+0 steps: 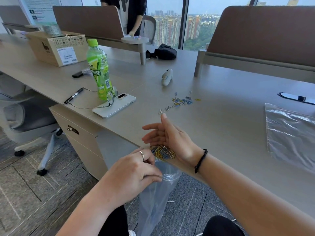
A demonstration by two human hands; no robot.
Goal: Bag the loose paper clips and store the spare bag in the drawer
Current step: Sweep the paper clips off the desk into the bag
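The left hand (134, 169), with a ring on one finger, pinches the rim of a clear plastic bag (156, 198) between curled fingers and thumb, holding its mouth just below the near edge of the table (221, 133); the bag hangs down from there toward the floor. The right hand (170, 138), with a dark band at the wrist, lies on its side at the table edge with the fingers straight and spread, gripping nothing; its lower edge rests against a heap of gold, blue and silver paper clips (162, 152) bunched right at the table edge above the bag's mouth. Farther out on the table, beyond the right hand's fingertips, a scattering of loose clips (180, 102) lies spread in a thin trail. To the right, well apart from both hands, a second clear bag (289, 130) lies flat on the table. To the left of the loose clips a white phone (114, 108) lies flat with a pair of glasses (110, 97) on it, a green drink bottle (99, 70) stands just behind them, and a black pen (73, 96) lies further left. A small white device (167, 77) lies beyond the clips, a cardboard box (58, 48) sits at the far left, and a black pouch (164, 51) lies at the far side. Under the table on the left is a drawer unit (80, 138) with its drawers closed, beside a grey office chair (29, 120).
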